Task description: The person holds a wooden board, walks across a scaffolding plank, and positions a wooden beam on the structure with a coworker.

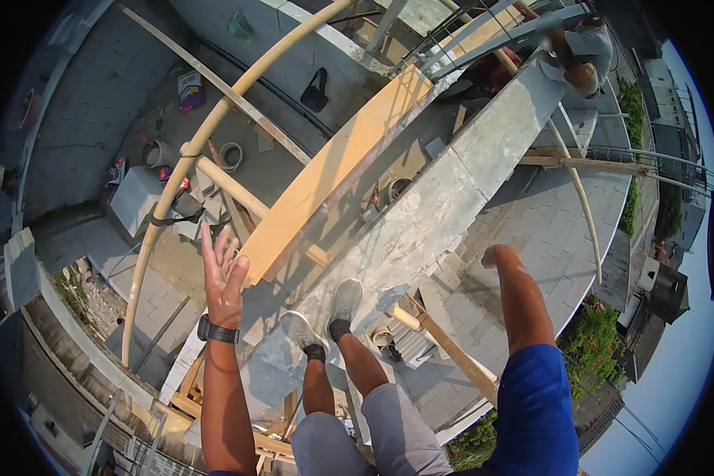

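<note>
My left hand (224,278), with a dark watch (217,330) on its wrist, is open with the fingers stretched out. Its thumb is at the near end of a long yellowish wooden board (333,170); whether it touches cannot be told. The board slants away to the upper right, over a bamboo pole (230,187). To the right, my right hand (498,255) hangs bent at the wrist above the grey tiled surface (523,270). Its fingers are hidden, and nothing shows in it.
My shoes (345,305) stand on a narrow concrete wall top (444,190). Lower on the left lies a floor with buckets (231,156), bags (190,91) and tile pieces. A curved bamboo pole (166,198) rises there. Another person (583,55) is at the wall's far end, beside metal bars.
</note>
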The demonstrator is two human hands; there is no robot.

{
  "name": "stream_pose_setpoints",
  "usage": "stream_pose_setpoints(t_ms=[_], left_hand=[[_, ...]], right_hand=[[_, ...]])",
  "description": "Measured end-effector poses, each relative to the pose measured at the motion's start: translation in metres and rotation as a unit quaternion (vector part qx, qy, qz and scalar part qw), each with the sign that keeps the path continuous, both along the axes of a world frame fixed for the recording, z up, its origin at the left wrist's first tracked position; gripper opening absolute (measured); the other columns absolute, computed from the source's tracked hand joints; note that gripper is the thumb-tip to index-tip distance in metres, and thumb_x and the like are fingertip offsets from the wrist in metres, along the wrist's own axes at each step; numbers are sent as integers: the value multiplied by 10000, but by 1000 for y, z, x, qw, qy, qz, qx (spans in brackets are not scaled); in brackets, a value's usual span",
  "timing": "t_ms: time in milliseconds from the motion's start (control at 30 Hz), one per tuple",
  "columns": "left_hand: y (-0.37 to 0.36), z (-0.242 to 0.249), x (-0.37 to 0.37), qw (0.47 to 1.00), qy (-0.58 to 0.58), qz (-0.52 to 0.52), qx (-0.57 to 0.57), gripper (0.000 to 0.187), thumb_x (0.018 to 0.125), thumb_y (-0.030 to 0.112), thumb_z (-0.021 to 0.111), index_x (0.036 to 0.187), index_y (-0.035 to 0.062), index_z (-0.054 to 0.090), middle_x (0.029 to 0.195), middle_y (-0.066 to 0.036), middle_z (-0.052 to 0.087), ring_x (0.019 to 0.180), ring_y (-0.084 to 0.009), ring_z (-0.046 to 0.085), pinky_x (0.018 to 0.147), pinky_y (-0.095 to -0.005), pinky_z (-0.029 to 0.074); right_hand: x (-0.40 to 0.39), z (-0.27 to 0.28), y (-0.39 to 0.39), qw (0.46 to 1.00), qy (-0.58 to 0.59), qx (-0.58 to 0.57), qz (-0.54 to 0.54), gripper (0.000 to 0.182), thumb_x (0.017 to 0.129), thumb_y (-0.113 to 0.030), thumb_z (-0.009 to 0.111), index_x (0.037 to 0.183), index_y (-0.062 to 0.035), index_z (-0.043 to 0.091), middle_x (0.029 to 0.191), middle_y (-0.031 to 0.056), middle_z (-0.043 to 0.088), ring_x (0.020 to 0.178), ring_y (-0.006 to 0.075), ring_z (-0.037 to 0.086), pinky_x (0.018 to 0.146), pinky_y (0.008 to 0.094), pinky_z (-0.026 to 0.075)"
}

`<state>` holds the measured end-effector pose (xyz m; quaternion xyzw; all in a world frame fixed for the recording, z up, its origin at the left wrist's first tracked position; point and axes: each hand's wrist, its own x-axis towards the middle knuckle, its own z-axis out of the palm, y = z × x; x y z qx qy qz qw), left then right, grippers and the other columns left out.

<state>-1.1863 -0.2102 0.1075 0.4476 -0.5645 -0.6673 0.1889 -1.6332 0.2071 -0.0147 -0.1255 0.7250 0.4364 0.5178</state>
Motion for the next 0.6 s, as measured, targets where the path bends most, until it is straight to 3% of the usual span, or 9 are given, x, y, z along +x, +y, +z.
stream_pose_setpoints(t_ms=[133, 200, 233, 267, 367, 433, 467, 500, 600], left_hand=[[56, -33, 61, 986, -121, -27, 111, 769, 918, 276, 696, 1515, 0, 298, 1396, -284, 492, 1270, -308, 530, 1056, -381, 415], [118, -50, 113, 963, -233, -73, 111, 714, 911, 317, 707, 1454, -19, 386, 1339, -258, 557, 1185, -289, 598, 1000, -366, 469], [149, -57, 138, 947, -285, -100, 113, 692, 907, 338, 712, 1423, -28, 431, 1311, -245, 590, 1142, -280, 632, 972, -359, 496], [172, -48, 158, 896, -381, -213, 89, 687, 900, 357, 713, 1402, -31, 449, 1286, -241, 612, 1111, -298, 658, 949, -364, 516], [250, -14, 216, 860, -421, -236, 169, 711, 863, 448, 712, 1364, -11, 504, 1256, -234, 633, 1117, -336, 652, 953, -387, 511], [283, 9, 240, 861, -433, -223, 146, 728, 848, 493, 712, 1338, -13, 530, 1247, -229, 641, 1100, -338, 658, 963, -395, 504], [290, 25, 240, 866, -436, -220, 105, 712, 856, 479, 712, 1331, -20, 533, 1237, -227, 647, 1089, -327, 663, 962, -386, 503], [292, 42, 242, 868, -440, -218, 65, 697, 864, 466, 713, 1324, -27, 536, 1226, -226, 652, 1077, -316, 668, 961, -377, 502], [253, 74, 212, 922, -344, -29, 176, 603, 917, 363, 691, 1313, -60, 525, 1218, -212, 652, 1089, -258, 653, 958, -341, 493]], right_hand=[[77, 35, -92, 984, -2, -177, -2, 463, 901, -325, 548, 1277, -67, 630, 1230, 162, 672, 1132, 351, 648, 950, 437, 514], [126, 30, -103, 889, -27, -457, -33, 558, 950, -403, 522, 1355, -19, 510, 1122, 239, 676, 1069, 407, 640, 928, 487, 500], [153, 51, -126, 858, -40, -509, -54, 563, 955, -418, 520, 1355, -23, 516, 1144, 247, 667, 1086, 414, 626, 953, 473, 486], [179, 42, -130, 832, -87, -534, -122, 568, 949, -433, 540, 1357, -38, 523, 1162, 250, 661, 1105, 411, 619, 969, 460, 477], [243, 87, -143, 775, -195, -555, -230, 587, 953, -471, 539, 1371, -60, 532, 1191, 253, 652, 1142, 425, 604, 997, 453, 465], [273, 114, -132, 773, -210, -547, -244, 637, 948, -508, 535, 1360, -22, 538, 1229, 279, 625, 1173, 429, 589, 1008, 462, 454], [296, 89, -107, 798, -192, -523, -229, 686, 926, -526, 547, 1357, 7, 530, 1224, 299, 620, 1181, 434, 584, 1010, 459, 453], [300, 110, -101, 815, -192, -496, -229, 696, 917, -526, 552, 1351, 17, 532, 1223, 307, 618, 1183, 433, 584, 1012, 457, 451], [307, 116, -61, 837, -212, -464, -200, 687, 904, -503, 569, 1337, 30, 544, 1224, 310, 617, 1183, 431, 587, 1017, 455, 450]])
